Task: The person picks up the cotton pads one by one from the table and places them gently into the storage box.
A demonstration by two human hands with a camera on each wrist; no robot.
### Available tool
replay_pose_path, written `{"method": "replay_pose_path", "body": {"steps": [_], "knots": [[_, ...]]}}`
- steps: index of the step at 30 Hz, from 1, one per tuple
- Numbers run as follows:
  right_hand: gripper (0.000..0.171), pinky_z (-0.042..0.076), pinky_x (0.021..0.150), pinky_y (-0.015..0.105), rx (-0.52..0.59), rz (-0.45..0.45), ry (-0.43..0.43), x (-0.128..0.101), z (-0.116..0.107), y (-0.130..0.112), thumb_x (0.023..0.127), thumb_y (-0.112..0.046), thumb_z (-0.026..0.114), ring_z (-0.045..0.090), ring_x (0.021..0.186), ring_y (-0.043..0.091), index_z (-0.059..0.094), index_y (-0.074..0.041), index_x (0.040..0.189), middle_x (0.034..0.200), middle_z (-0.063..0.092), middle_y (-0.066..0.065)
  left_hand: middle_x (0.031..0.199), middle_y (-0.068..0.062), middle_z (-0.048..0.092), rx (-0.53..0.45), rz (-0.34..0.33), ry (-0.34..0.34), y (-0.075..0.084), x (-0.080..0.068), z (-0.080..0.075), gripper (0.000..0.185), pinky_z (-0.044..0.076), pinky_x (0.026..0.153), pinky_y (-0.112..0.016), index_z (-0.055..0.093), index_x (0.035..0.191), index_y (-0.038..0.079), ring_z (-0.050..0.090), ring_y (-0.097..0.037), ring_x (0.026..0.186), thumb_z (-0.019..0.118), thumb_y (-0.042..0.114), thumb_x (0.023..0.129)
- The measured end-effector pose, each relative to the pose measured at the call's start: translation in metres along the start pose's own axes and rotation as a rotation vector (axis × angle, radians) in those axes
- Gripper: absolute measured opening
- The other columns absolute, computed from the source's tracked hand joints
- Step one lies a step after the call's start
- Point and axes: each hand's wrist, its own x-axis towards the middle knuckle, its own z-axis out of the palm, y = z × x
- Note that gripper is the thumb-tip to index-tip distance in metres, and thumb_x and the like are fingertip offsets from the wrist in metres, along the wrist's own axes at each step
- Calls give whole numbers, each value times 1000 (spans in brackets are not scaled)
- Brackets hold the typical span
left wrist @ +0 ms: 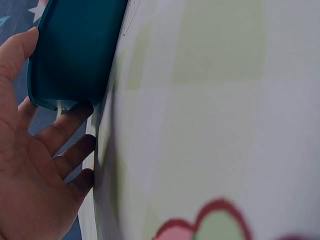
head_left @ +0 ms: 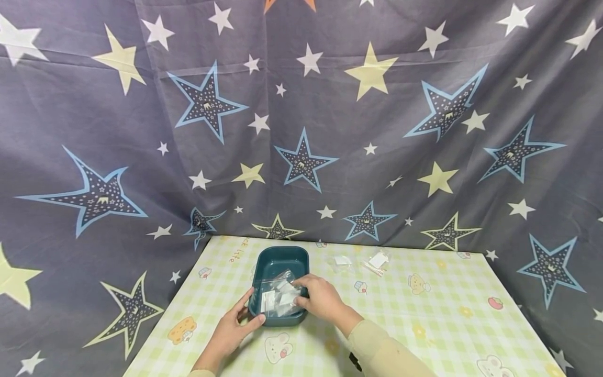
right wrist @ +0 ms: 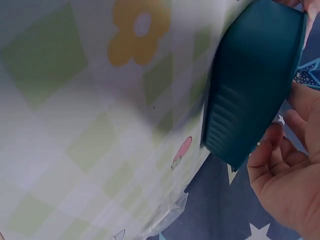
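Note:
A dark teal plastic box (head_left: 256, 309) stands on the table, with several small clear plastic bags (head_left: 278, 303) holding white pieces inside it. My left hand (head_left: 231, 327) holds the box by its near left corner, thumb at the front and fingers along the left side. In the left wrist view that hand (left wrist: 30, 150) spans the corner of the box (left wrist: 75, 55). My right hand (head_left: 325, 298) reaches over the right rim, its fingertips pinching one of the bags. The right wrist view shows the curled fingers of my right hand (right wrist: 290, 175) at the rim; the bag is mostly hidden there.
Two more clear bags, one (head_left: 343, 263) nearer the box and another (head_left: 378, 261) farther right, lie towards the back of the table. A green and white checked cloth (head_left: 452, 335) with cartoon prints covers the table (head_left: 400, 303). Behind hangs a grey star-patterned curtain (head_left: 330, 115).

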Motion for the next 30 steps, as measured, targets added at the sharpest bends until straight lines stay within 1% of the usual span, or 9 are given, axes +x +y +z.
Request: {"method": "replay_pose_path", "body": {"steps": [3,7,10,13,16,21,24,26,30], "knots": [[40,62,89,40,27,5,11,0,-6,4,95,-24,83,74,103,21,76,-12,132,132,74,8,161,-28,50,10,6,2,1,0,0,87,46,120,-62,36,168,38,57,-46,144,79,56,94],[42,54,70,28,56,34,28,1,-17,16,95,-25,83,62,76,6,75,-11,134,134,73,9,161,-28,51,11,21,9,2,-1,0,85,46,120,-61,37,168,37,57,-45,144,77,55,95],[43,52,68,27,61,60,53,0,-26,28,94,-24,83,58,71,2,75,-11,134,134,74,10,160,-28,52,3,28,12,3,-1,0,85,45,121,-62,37,168,36,57,-45,144,78,54,95],[45,54,71,28,39,104,77,-3,-37,42,92,-31,86,59,73,3,76,-13,132,133,75,8,159,-27,53,-3,23,13,2,-1,0,86,45,121,-62,37,167,36,57,-45,144,79,54,94],[44,55,69,29,14,148,96,-10,-45,60,91,-31,86,59,72,4,77,-14,130,132,76,9,159,-27,53,-7,14,13,1,-1,0,86,44,122,-62,37,167,36,58,-44,144,79,53,94],[41,58,74,35,-3,229,109,-27,-60,94,93,-21,84,59,69,4,76,-11,132,134,74,13,157,-25,57,-10,-3,8,1,-1,0,87,43,122,-62,37,167,37,59,-42,143,80,53,93],[42,62,81,44,0,276,111,-38,-71,117,94,-19,82,68,75,14,74,-7,134,135,73,18,156,-24,58,-13,-2,-2,1,0,0,88,42,122,-64,37,167,37,61,-41,142,80,54,93],[44,62,88,52,-12,303,117,-44,-79,134,94,-19,81,76,89,27,73,-5,135,135,73,22,156,-23,58,-17,0,-7,1,0,0,88,41,123,-64,36,168,38,61,-41,142,80,54,93],[49,55,105,63,-32,374,110,-53,-91,166,97,-22,77,69,122,48,67,0,140,139,69,26,159,-25,54,-14,-1,-12,1,0,0,88,41,123,-63,36,168,39,59,-43,144,80,54,93]]}}
